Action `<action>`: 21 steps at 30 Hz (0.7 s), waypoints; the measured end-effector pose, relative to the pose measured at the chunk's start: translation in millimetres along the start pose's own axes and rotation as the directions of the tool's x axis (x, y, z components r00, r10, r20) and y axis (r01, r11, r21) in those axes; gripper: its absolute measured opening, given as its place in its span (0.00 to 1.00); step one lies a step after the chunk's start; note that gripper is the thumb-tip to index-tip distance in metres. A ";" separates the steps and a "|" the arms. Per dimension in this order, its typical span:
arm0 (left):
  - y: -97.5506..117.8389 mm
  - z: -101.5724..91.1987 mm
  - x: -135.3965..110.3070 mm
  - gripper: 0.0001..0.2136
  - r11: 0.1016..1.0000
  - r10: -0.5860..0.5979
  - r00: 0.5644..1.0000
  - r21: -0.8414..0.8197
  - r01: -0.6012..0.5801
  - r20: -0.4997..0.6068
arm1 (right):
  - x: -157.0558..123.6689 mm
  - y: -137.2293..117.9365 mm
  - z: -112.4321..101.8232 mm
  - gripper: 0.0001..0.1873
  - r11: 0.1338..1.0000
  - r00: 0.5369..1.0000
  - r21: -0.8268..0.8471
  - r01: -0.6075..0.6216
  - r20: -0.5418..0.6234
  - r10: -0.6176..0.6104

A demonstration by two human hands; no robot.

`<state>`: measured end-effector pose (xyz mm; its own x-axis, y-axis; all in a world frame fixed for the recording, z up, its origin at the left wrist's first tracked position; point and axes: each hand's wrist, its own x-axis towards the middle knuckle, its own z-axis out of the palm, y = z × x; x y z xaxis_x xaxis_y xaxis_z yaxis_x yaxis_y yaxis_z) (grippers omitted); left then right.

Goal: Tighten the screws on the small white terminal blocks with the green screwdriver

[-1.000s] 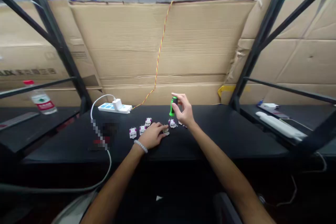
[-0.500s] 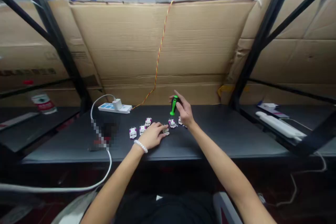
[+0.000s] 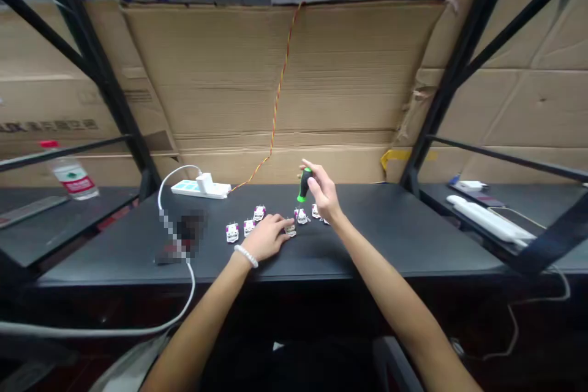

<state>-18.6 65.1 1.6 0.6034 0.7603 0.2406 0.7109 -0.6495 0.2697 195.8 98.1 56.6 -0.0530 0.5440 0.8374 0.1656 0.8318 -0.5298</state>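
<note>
My right hand (image 3: 325, 193) is closed around the green and black handle of a screwdriver (image 3: 304, 185), held upright over the table. Its shaft is too thin to follow clearly, but it points down toward the small parts. My left hand (image 3: 269, 237), with a white bead bracelet (image 3: 247, 255) at the wrist, rests low on the table. Its fingertips grip a small white part (image 3: 290, 230), partly hidden by the fingers. Just beyond it lies a similar white and purple part (image 3: 301, 216). Another such part (image 3: 315, 211) sits beside my right hand, partly covered by it.
Several white and purple parts (image 3: 232, 233) lie left of my left hand on the black table (image 3: 390, 239). Behind them is a power strip (image 3: 184, 188) with a white cable. Cardboard (image 3: 220, 73) walls the back; black metal posts (image 3: 436, 104) stand at both sides.
The index finger of my right hand has bent in slightly around the screwdriver. My left hand and the parts stay in place. The picture is darker now.
</note>
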 end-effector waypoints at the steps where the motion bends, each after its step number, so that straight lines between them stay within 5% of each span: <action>1: 0.1 0.1 0.1 0.20 1.000 -0.001 1.000 -0.001 0.001 0.002 | 0.1 -0.5 -0.2 0.25 1.000 1.000 -0.023 0.004 -0.020 -0.004; 21: -3.6 2.6 -0.3 0.19 1.000 0.026 1.000 0.005 -0.026 -0.008 | 1.5 2.1 0.9 0.25 0.999 1.000 0.036 -0.013 -0.004 0.013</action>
<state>-20.4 67.2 -1.9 0.6190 0.7429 0.2549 0.6966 -0.6692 0.2588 195.2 100.8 56.7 -0.0465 0.5542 0.8311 0.1309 0.8282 -0.5449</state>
